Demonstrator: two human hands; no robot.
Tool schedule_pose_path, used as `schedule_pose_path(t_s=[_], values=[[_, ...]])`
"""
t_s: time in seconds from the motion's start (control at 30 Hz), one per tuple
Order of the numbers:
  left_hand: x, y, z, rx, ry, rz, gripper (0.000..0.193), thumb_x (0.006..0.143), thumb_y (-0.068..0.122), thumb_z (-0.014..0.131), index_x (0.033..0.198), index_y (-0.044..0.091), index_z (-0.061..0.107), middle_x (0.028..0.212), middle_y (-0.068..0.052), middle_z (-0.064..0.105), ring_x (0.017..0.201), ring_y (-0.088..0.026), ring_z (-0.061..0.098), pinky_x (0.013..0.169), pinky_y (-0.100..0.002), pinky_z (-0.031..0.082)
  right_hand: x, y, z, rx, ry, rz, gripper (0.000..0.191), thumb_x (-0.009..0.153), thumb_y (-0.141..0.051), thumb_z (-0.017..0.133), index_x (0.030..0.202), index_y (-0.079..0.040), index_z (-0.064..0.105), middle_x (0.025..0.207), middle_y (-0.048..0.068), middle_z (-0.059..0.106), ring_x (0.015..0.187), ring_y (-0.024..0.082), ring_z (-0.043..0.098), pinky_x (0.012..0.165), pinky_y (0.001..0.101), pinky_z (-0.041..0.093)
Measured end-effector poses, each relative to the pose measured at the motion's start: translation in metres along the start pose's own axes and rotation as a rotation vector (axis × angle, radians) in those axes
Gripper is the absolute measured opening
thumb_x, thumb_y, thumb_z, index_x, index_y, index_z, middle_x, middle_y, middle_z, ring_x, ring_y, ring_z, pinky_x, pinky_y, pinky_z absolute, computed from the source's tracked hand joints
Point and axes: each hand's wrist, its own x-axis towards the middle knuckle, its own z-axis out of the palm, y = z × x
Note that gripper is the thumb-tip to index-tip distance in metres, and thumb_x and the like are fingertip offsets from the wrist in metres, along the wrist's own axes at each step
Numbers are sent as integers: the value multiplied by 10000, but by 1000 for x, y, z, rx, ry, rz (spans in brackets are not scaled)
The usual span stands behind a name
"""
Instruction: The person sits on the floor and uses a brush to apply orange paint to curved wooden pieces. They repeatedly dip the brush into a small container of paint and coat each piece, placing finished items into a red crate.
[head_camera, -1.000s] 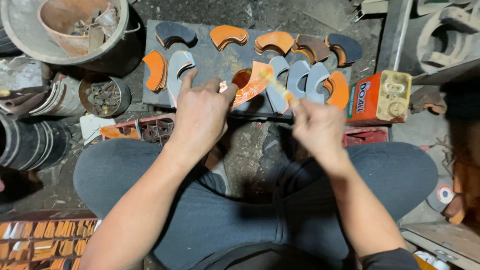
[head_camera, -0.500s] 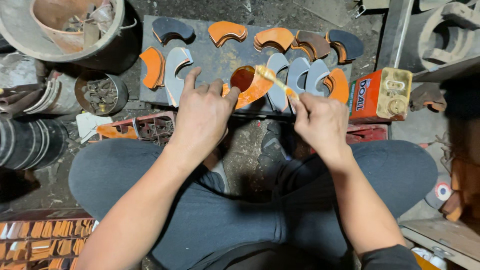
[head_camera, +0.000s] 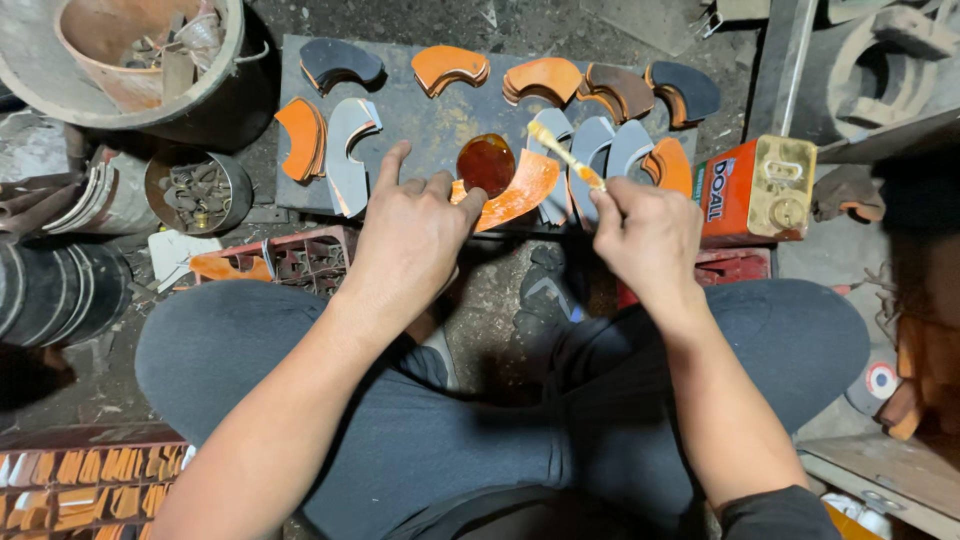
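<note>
Orange glue work over a dark board, seen from above.

Dark slab lies on the floor beyond the crossed legs, ringed with curved orange and grey pieces; a big bucket sits far left, an orange tin can right. Left hand pins the curved orange piece at the slab's near edge, fingers clenched on it, index stretched out. Right hand pinches a small brush, fingers clamped on the handle, bristles beside the amber puddle.
</note>
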Motion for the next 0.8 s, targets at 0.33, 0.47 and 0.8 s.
schedule_pose_path(t_s=[0.33,0.47,0.8], values=[[-4,-1,1,18,51,19,247,788,76,659,1022,93,735,832,-147,679,771,-280,704,1167,-563,345,-5,-1,0,-9,-54,16,163,948,-153,739,824,-50,715,719,186,644,675,388,649,596,468,471],[0,3,1,28,123,10,274,793,87,652,1053,101,737,851,-152,679,789,-273,706,1181,-551,335,-3,1,-7,67,83,-24,138,985,-171,725,905,-59,725,755,176,654,678,366,659,607,448,486],[-1,-3,4,46,127,-1,343,772,81,660,1103,88,753,849,-145,679,743,-256,696,1179,-543,334,-12,-8,-3,64,-72,-22,180,954,-184,723,827,-59,699,690,175,634,643,378,641,569,468,464]])
